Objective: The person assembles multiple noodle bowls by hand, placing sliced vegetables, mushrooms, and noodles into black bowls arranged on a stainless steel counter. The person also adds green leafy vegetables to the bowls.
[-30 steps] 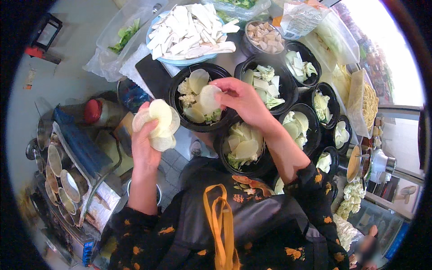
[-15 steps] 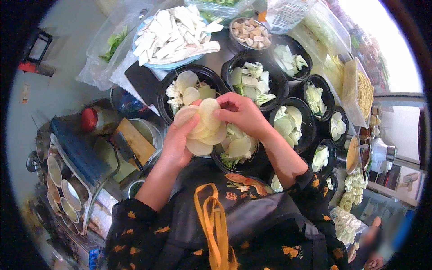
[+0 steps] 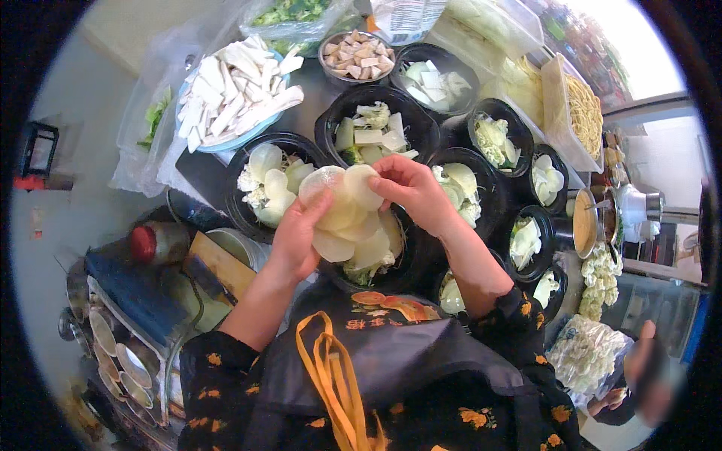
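Observation:
My left hand (image 3: 295, 244) holds a fanned stack of thin, round, pale slices (image 3: 338, 214), which look like potato, with the thumb on top. My right hand (image 3: 414, 195) pinches one slice at the stack's right edge between thumb and fingers. Below the stack is a black bowl (image 3: 412, 259), partly hidden, with pale slices and greens in it. Left of it stands a black bowl (image 3: 232, 197) of cauliflower and slices. Beyond the hands, another black bowl (image 3: 325, 128) contains cauliflower and white chunks. To the right of my right hand is a black bowl (image 3: 487, 197) with slices and cauliflower.
Several smaller black bowls with vegetables stand at the right. Behind are a blue bowl of white strips (image 3: 233, 94), a metal bowl of cubes (image 3: 357, 56) and a tub of noodles (image 3: 583, 109). A knife lies by a wooden board (image 3: 218, 263) at left. Another person (image 3: 639, 383) is at lower right.
The view has shifted, so the bowls lie farther left in the picture. My right hand still pinches at the stack, and the slice in its fingers now sits farther right, near the stack's edge.

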The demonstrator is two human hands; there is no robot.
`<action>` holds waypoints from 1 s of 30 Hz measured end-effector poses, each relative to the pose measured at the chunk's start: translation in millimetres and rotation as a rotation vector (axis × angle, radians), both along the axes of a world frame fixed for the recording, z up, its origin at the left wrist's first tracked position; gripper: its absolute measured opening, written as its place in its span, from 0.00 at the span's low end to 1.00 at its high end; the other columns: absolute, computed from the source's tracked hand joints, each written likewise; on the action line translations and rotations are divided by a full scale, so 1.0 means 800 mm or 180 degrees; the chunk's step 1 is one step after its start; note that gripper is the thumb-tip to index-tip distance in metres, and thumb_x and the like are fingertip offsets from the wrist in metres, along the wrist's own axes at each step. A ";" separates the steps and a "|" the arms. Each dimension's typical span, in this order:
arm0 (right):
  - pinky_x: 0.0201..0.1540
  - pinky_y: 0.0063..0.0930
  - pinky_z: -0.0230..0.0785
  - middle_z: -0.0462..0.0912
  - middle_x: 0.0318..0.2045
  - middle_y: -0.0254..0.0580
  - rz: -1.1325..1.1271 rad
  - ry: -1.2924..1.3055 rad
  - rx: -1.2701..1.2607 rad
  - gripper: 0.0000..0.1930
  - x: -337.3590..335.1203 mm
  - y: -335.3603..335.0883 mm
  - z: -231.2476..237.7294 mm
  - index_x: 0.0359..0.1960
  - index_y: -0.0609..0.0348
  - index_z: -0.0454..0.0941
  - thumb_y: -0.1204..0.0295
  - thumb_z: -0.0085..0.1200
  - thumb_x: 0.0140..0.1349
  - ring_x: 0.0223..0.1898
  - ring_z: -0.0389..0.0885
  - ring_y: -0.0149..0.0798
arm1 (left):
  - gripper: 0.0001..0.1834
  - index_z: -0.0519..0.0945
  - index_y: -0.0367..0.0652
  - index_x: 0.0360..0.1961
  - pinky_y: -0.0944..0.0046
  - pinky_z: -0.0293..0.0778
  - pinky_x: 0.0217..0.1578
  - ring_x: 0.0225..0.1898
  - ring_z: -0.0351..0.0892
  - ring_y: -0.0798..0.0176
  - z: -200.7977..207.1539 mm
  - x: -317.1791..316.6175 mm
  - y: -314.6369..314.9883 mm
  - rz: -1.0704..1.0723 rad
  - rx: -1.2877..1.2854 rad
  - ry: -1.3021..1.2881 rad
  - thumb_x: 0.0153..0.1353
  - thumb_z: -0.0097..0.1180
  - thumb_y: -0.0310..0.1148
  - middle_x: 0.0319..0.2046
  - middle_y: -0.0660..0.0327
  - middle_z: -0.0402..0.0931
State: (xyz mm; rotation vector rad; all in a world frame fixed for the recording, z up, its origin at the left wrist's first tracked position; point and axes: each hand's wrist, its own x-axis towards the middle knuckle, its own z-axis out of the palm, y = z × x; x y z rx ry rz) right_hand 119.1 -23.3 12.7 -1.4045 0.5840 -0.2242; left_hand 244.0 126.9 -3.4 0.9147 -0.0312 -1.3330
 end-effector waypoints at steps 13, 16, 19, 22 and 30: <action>0.36 0.22 0.68 0.77 0.30 0.32 0.0321 0.0738 -0.1337 0.16 -0.006 -0.007 0.002 0.41 0.63 0.75 0.68 0.61 0.52 0.32 0.73 0.25 | 0.19 0.69 0.43 0.54 0.59 0.70 0.51 0.50 0.73 0.62 -0.009 -0.010 -0.034 -0.0272 -0.0214 0.0235 0.64 0.48 0.38 0.50 0.60 0.72; 0.36 0.22 0.68 0.78 0.28 0.33 0.0317 0.0837 -0.0897 0.17 0.002 -0.012 0.013 0.39 0.64 0.75 0.68 0.62 0.51 0.30 0.73 0.25 | 0.21 0.68 0.43 0.56 0.58 0.69 0.52 0.51 0.73 0.61 -0.010 -0.009 -0.040 -0.0337 -0.0216 0.0151 0.65 0.47 0.40 0.51 0.59 0.71; 0.36 0.24 0.69 0.80 0.31 0.37 0.0000 0.0384 -0.0343 0.17 0.005 -0.027 0.002 0.39 0.65 0.76 0.67 0.62 0.51 0.32 0.75 0.27 | 0.24 0.64 0.42 0.59 0.57 0.67 0.54 0.52 0.71 0.59 -0.011 -0.002 -0.043 -0.0310 -0.0190 0.0293 0.64 0.47 0.40 0.53 0.58 0.69; 0.37 0.24 0.69 0.80 0.33 0.36 -0.0366 0.0145 -0.0032 0.17 0.010 -0.049 -0.006 0.40 0.65 0.77 0.66 0.61 0.52 0.33 0.76 0.28 | 0.24 0.64 0.44 0.59 0.58 0.67 0.54 0.53 0.70 0.59 -0.015 0.005 -0.040 -0.0079 -0.0252 0.0310 0.60 0.48 0.28 0.52 0.58 0.70; 0.41 0.19 0.68 0.76 0.39 0.36 -0.0463 0.0423 -0.1091 0.20 0.005 -0.060 -0.023 0.50 0.62 0.73 0.70 0.59 0.56 0.37 0.74 0.25 | 0.36 0.55 0.43 0.65 0.56 0.60 0.60 0.58 0.65 0.55 -0.005 0.010 -0.028 -0.0053 -0.0440 -0.0089 0.51 0.45 0.19 0.58 0.56 0.64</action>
